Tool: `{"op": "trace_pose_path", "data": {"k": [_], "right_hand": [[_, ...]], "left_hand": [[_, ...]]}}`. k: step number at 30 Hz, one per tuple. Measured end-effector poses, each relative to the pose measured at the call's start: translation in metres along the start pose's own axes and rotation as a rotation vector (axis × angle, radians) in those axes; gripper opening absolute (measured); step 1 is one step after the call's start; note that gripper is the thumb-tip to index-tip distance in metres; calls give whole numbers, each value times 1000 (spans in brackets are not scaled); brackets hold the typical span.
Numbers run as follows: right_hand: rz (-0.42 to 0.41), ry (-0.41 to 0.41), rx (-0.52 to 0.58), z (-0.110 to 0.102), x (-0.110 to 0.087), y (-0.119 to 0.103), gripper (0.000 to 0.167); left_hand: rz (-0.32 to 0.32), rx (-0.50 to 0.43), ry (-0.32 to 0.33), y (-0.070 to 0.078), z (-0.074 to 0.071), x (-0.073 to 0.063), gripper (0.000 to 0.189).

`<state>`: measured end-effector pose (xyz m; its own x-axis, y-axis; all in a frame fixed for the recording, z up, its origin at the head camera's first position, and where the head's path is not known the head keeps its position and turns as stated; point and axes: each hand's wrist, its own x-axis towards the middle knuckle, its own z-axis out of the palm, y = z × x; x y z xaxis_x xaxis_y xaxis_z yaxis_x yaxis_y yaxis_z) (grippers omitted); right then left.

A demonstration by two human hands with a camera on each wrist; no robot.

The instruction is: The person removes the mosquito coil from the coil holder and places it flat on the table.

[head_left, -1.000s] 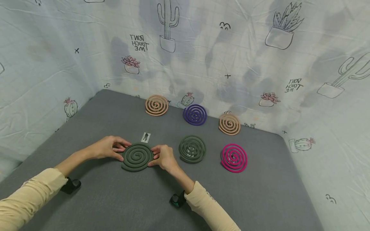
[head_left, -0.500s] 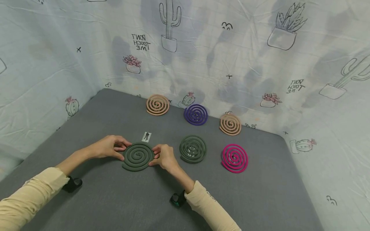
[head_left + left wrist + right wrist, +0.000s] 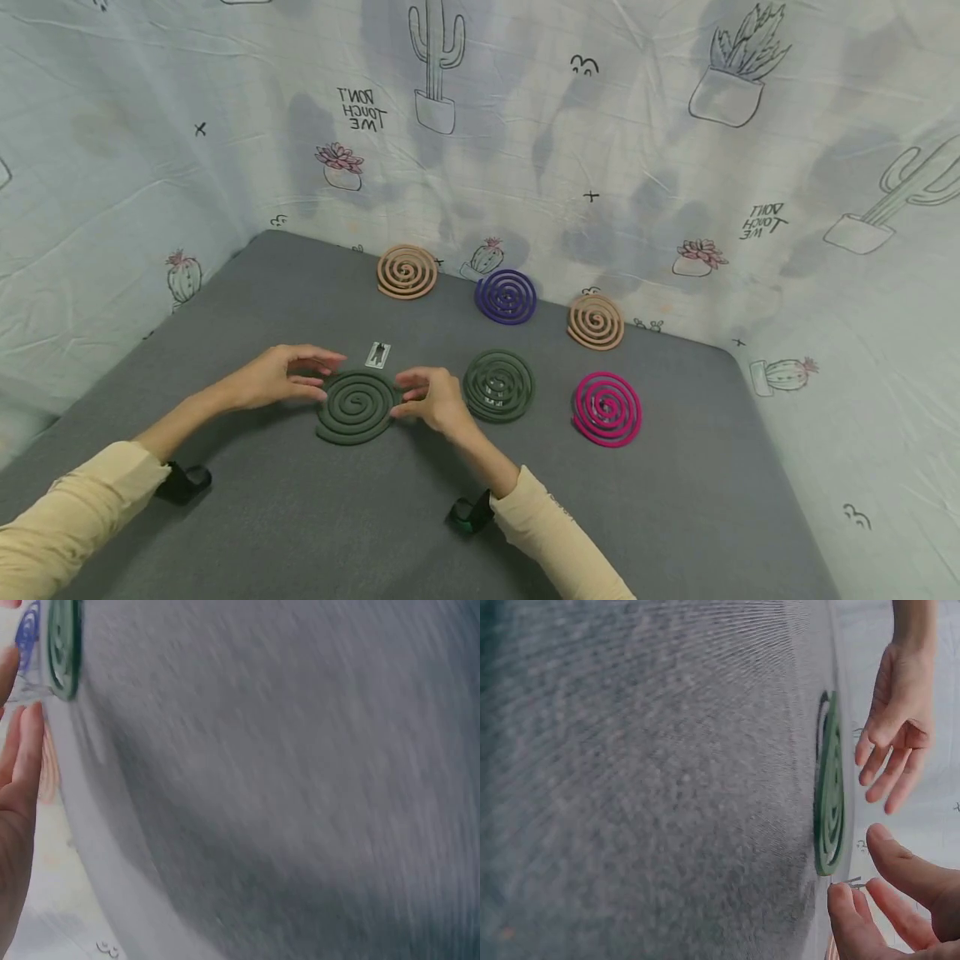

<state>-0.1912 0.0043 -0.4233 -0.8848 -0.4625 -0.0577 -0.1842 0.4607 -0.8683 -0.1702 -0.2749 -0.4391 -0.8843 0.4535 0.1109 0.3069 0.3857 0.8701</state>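
A dark green mosquito coil (image 3: pixel 357 403) lies flat on the grey table in the head view, between my two hands. My left hand (image 3: pixel 273 379) is at its left edge, thumb and fingers spread apart with a gap between them. On its right side, my right hand (image 3: pixel 435 400) has its thumb and fingertips close by the rim. The right wrist view shows the green coil (image 3: pixel 830 791) lying low on the surface, with fingers of both hands raised off it. A small silver metal coil stand (image 3: pixel 378 355) lies flat just behind this coil.
To the right lie another green coil (image 3: pixel 498 386) and a pink coil (image 3: pixel 607 409). Along the back edge are a tan coil (image 3: pixel 406 272), a purple coil (image 3: pixel 506 297) and a second tan coil (image 3: pixel 596 322). A cactus-print cloth (image 3: pixel 525 125) encloses the table.
Both hands have let go of the green coil's edges and lifted slightly, the right hand shifting a little to the right. The coil stays in place.
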Motion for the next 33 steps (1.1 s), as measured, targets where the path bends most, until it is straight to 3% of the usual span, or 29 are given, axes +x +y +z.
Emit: {"op": "trace_pose_path", "data": {"k": [7, 14, 23, 33], "right_hand": [[-81, 28, 90, -8, -8, 6, 44], [-110, 77, 193, -20, -21, 10, 43], [-165, 103, 298, -44, -36, 23, 44], [-131, 212, 343, -80, -58, 42, 44]], "left_hand": [[71, -29, 93, 13, 16, 13, 53], [86, -119, 96, 28, 51, 37, 51], [116, -101, 114, 42, 87, 66, 47], [159, -157, 109, 47, 109, 96, 44]]}}
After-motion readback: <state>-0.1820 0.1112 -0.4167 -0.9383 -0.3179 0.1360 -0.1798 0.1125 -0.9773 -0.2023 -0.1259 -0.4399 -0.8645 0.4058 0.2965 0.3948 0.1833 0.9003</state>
